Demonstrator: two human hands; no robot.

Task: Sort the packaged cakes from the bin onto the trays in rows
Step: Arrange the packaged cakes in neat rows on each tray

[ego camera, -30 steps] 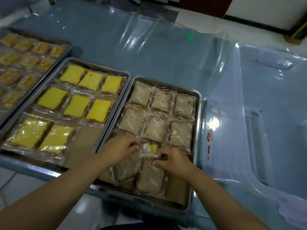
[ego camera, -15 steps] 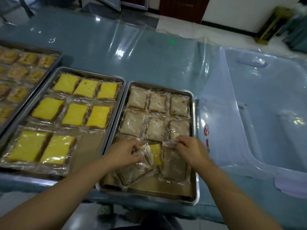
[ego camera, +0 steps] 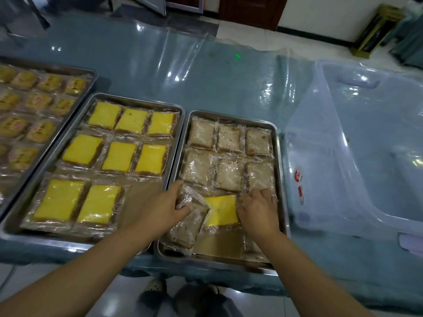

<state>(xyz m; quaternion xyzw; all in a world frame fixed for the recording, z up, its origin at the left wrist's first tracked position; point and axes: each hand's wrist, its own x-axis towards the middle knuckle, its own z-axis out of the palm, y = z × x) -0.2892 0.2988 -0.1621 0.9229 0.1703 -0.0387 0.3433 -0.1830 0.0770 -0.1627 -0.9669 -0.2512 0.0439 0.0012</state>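
Both hands work over the front row of the right steel tray (ego camera: 281, 170), which holds two full rows of brown packaged cakes (ego camera: 226, 175). My left hand (ego camera: 163, 208) grips the top of a tilted brown packaged cake (ego camera: 186, 227) at the tray's front left. A yellow packaged cake (ego camera: 220, 210) lies in the front middle between my hands. My right hand (ego camera: 257, 208) rests on another wrapped cake at the front right, mostly hidden beneath it; its fingers press on the wrapper. The clear plastic bin (ego camera: 357, 156) stands to the right of the tray.
The middle tray (ego camera: 29, 193) holds several yellow cakes, with a bare spot at its front right. A third tray (ego camera: 90, 76) of round golden pastries lies at the far left. The table is covered in shiny clear plastic sheeting. Its front edge is just below the trays.
The yellow cake, partly covered before, now lies fully exposed between my hands. My left hand has pulled the brown cake leftward; my right hand has moved right and down onto the front-right cake.
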